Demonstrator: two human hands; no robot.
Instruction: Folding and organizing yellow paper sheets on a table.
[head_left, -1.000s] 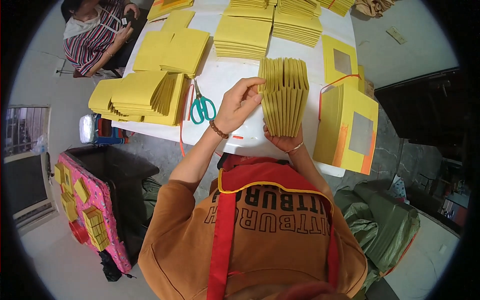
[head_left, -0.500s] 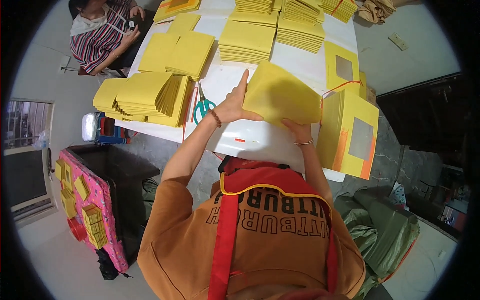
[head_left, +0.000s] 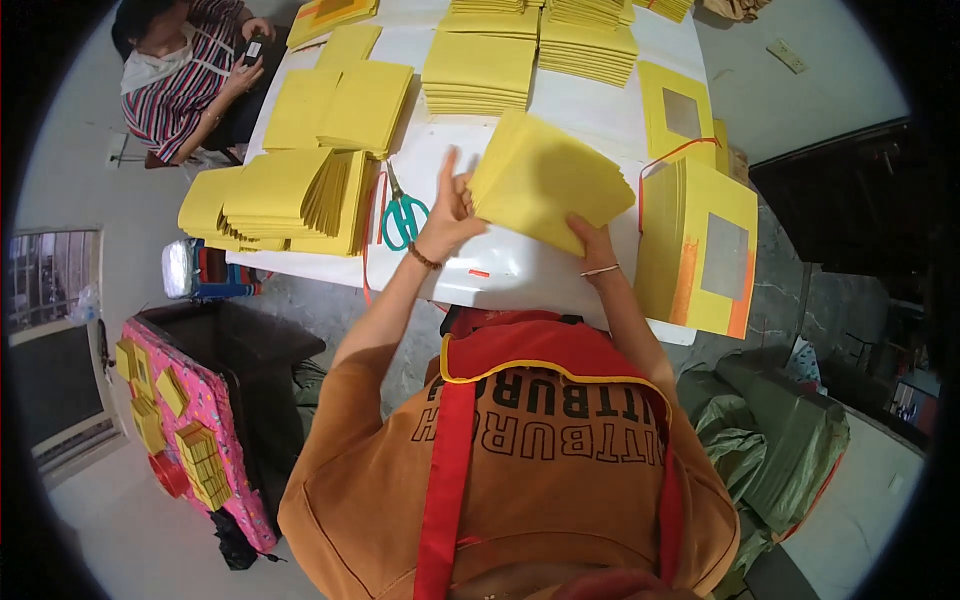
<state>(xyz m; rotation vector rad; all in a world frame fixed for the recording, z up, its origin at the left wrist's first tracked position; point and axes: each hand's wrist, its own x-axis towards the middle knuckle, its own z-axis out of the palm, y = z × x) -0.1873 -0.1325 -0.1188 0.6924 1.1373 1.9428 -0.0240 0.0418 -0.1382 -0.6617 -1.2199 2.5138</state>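
Observation:
A stack of yellow paper sheets (head_left: 548,180) is tilted in front of me above the near part of the white-covered table. My right hand (head_left: 594,245) grips its near right edge, thumb on top and the fingers hidden beneath. Beside the stack's left edge is my left hand (head_left: 452,215), its index finger pointing up and its thumb stretched apart; the other fingers are partly bent. Whether those fingers touch the paper edge I cannot tell. Teal-handled scissors (head_left: 404,220) lie just left of my left hand.
Folded yellow bundles (head_left: 285,195) lie at the left, and more stacks (head_left: 478,70) at the back. At the right is a tied yellow bundle (head_left: 700,240) with grey panels. A person (head_left: 190,85) sits far left holding a dark object. A pink-covered table (head_left: 205,375) stands lower left.
The yellow stack has shifted slightly left and tilted, its edges fanning out. My left hand's fingers have bent inward and come away from the stack's top; my right hand keeps its grip.

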